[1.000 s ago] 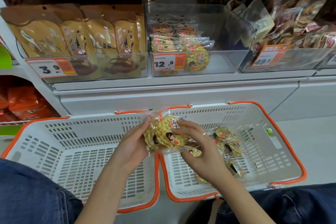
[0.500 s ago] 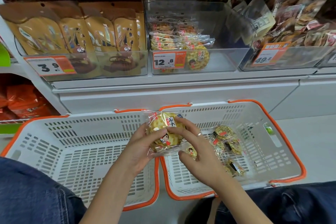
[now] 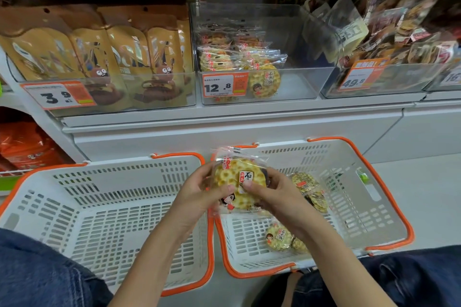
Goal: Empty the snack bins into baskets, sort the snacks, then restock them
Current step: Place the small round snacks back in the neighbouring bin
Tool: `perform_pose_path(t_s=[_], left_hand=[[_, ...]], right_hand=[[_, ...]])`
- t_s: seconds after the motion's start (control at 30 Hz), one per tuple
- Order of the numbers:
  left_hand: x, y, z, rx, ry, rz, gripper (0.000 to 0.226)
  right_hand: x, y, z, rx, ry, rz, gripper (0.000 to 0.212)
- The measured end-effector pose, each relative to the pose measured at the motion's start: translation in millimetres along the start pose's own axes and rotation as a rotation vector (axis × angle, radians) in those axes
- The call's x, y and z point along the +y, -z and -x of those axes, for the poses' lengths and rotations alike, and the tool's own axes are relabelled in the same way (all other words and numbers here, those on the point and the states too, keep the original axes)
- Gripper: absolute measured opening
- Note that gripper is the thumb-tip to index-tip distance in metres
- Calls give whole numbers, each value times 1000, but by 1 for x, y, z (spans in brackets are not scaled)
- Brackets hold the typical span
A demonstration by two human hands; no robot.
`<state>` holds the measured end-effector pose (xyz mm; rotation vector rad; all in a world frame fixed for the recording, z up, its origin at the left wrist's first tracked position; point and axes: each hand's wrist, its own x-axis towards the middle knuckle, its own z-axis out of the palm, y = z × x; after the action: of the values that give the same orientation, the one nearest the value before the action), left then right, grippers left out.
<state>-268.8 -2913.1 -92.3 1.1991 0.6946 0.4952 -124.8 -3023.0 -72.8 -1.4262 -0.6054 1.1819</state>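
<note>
I see the snack packet (image 3: 238, 183) pinched face-up between both hands, left hand (image 3: 197, 194) and right hand (image 3: 279, 197), their fingers curled on opposite edges, above the shared rims of the left basket (image 3: 99, 207) and right basket (image 3: 349, 207).

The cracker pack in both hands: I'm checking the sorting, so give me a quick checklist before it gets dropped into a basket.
1. Cracker pack held by left hand and right hand: ok.
2. Pack's label facing up for reading: ok.
3. Left basket has room: ok.
4. Right basket already holds similar snack packs: ok.
5. Wrapper seal intact: cannot tell.
</note>
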Motion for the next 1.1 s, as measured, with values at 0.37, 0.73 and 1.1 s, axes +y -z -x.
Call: perform_pose_path(t_s=[0.37, 0.73, 1.1], left_hand=[[99, -18, -129, 233, -690, -1302, 78], [93, -10, -200, 284, -833, -1771, 89], [89, -16, -196, 299, -757, -1796, 91]], right_hand=[[-171, 118, -109, 474, 428, 151, 47], [-213, 173, -343, 446, 252, 503, 58], [-204, 175, -386, 469, 195, 882, 77]])
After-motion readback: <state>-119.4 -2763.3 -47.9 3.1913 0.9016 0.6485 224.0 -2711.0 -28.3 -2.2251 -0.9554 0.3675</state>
